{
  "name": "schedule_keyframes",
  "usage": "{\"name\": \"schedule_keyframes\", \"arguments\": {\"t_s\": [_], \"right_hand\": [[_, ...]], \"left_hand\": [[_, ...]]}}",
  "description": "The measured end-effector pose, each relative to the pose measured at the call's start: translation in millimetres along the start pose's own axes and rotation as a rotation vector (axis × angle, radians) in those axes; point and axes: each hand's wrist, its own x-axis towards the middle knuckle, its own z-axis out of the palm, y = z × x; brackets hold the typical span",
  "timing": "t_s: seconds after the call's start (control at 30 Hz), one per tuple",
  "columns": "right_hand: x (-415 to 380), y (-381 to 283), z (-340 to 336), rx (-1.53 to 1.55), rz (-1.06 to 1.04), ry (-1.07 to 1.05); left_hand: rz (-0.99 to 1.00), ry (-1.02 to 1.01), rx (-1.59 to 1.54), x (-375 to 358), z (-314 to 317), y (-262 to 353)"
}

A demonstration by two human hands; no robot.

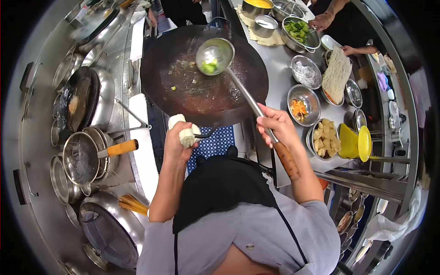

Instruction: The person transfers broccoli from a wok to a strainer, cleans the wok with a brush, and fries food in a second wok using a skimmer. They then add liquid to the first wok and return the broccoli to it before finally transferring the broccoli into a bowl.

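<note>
My right hand [277,124] is closed around the shaft of a long metal ladle [250,100], just above its wooden grip. The ladle's bowl is over the wok [156,80], with some bright green vegetable [210,67] in it. Oily residue and small green bits lie on the wok's dark inner surface. At the wok's near side, my left hand [176,142] is wrapped around a folded white cloth [187,137]. A dark curved metal bar [206,134] sticks out of this cloth.
On the right counter are bowls of green vegetables [298,31], shredded carrot [299,109] and pale chunks [326,139]. Another person's hand [322,21] is at the greens; a second hand [350,50] is by the dry noodles [337,75]. A strainer [80,158] and pans stand left.
</note>
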Motion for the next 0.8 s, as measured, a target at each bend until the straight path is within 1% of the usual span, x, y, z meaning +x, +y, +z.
{"name": "schedule_keyframes", "arguments": {"t_s": [0.03, 0.13, 0.23, 0.3, 0.37, 0.4, 0.43, 0.53, 0.63, 0.67, 0.73, 0.8], "right_hand": [[-0.2, -3.3, 3.5, -0.117, -0.026, 0.094], [16.4, 7.9, 6.7, -0.260, -0.112, 0.197], [41.0, 21.3, 17.1, -0.183, -0.102, 0.161], [46.1, 23.8, 25.5, -0.057, -0.042, 0.075], [51.8, 27.5, 35.3, 0.050, -0.015, -0.045], [54.0, 31.3, 37.3, 0.114, -0.006, -0.146], [53.1, 32.6, 41.1, 0.156, 0.030, -0.184], [52.7, 44.0, 37.4, 0.403, 0.106, -0.432], [38.7, 37.3, 27.7, 0.673, 0.206, -0.630], [33.3, 35.5, 24.9, 0.677, 0.199, -0.631], [21.5, 29.8, 14.1, 0.653, 0.173, -0.582], [6.8, 17.5, 2.5, 0.614, 0.125, -0.487]], "left_hand": [[0.029, 0.012, 0.024, -2.4, 1.8, -1.8], [0.116, 0.034, 0.115, -7.5, 10.3, -6.5], [0.184, 0.032, 0.186, -11.5, 18.9, -8.3], [0.227, 0.036, 0.206, -7.5, 21.9, -11.0], [0.198, 0.036, 0.199, -4.4, 23.9, -5.7], [0.182, 0.042, 0.191, -2.6, 24.1, -7.8], [0.168, 0.049, 0.181, -2.0, 24.2, -8.7], [0.159, 0.075, 0.119, -2.5, 16.9, -7.5], [0.098, 0.080, 0.046, -0.5, -1.5, -6.6], [0.071, 0.073, 0.024, 0.6, -8.0, -4.7], [0.076, 0.038, -0.036, -6.2, -12.6, 0.4], [0.042, 0.017, -0.076, -9.6, -16.6, 7.0]]}}
